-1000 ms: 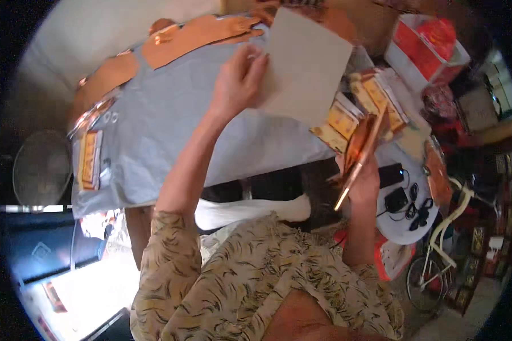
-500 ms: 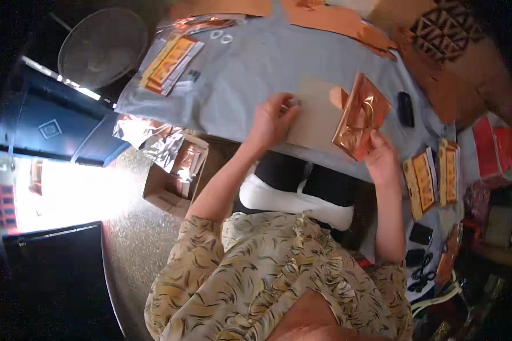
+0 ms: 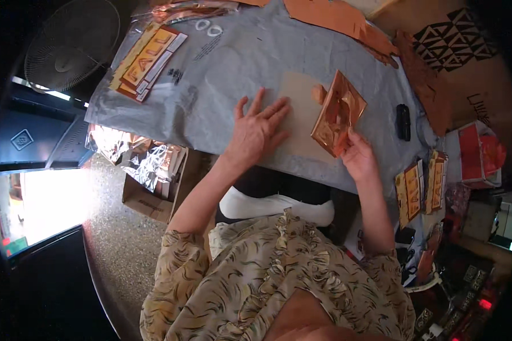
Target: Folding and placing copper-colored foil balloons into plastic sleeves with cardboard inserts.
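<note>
A shiny copper-coloured foil sheet [image 3: 347,103], folded flat like a packet, is held up at its near corner by my right hand [image 3: 358,156]. The thumb and fingers close on that corner, and the sheet stands tilted over the table. My left hand [image 3: 255,133] lies with fingers spread, palm down, on the grey cloth [image 3: 210,96]; its fingertips reach the left edge of a flat beige board [image 3: 298,85]. Beside the foil, on the board, sits a small light-brown block [image 3: 318,94].
Printed orange-and-yellow cards lie in stacks at the far left [image 3: 145,62] and the right [image 3: 411,190]. White rings [image 3: 214,30] rest at the back. A black knife-like tool [image 3: 403,122] lies on the right. An open carton [image 3: 151,199] with crumpled foil stands below the left edge, near a fan [image 3: 68,51].
My left hand has gone from bent fingers above the board to spread fingers on the cloth, slightly left. My right hand still holds the foil sheet. The whole view has shifted a little.
</note>
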`<state>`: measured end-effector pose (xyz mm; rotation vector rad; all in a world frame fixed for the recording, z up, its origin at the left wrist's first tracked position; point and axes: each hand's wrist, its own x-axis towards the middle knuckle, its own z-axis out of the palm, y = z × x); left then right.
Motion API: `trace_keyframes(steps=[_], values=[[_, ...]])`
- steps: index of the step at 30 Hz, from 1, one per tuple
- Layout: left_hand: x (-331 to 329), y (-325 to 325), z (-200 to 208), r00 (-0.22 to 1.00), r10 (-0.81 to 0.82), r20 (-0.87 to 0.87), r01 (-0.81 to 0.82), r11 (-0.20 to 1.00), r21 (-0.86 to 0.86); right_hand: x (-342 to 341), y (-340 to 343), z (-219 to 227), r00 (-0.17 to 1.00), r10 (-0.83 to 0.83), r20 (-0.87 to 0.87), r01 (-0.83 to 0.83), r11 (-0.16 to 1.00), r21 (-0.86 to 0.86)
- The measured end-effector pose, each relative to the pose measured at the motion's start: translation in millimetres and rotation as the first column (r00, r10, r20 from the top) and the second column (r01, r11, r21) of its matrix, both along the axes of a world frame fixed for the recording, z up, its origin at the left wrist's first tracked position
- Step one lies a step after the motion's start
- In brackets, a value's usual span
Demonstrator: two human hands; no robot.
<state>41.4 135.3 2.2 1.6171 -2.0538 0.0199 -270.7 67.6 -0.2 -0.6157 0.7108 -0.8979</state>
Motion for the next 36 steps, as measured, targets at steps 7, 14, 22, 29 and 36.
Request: trace_keyframes(steps=[7, 14, 22, 29, 36], values=[[-22.2, -21.1, 42.0, -0.001, 0.176, -0.984, 0.523, 0.839, 0.149, 22.6, 8.5, 21.0, 0.999, 0.015, -0.048, -0.02, 0.992, -0.126], [-28.6, -13.6, 46.9, -0.301, 0.323, -0.897, 0.576, 0.811, 0.099, 24.0, 11.9, 24.3, 0.998, 0.046, -0.051, -0.053, 0.988, -0.145], [5.7, -25.9, 59.1, 0.385, 0.102, -0.918, 0.352, 0.903, 0.247, -3.7, 15.3, 26.9, 0.994, 0.084, -0.066, -0.095, 0.976, -0.194], [127.5, -90.6, 35.8, 0.936, 0.152, -0.318, -0.198, 0.973, -0.118, 16.3, 16.6, 25.2, 0.996, 0.004, 0.087, -0.002, 1.0, -0.029], [205.6, -169.5, 32.5, 0.929, 0.347, 0.125, -0.351, 0.937, 0.007, -0.9, -16.2, 20.9, 0.992, 0.105, -0.076, -0.111, 0.99, -0.088]])
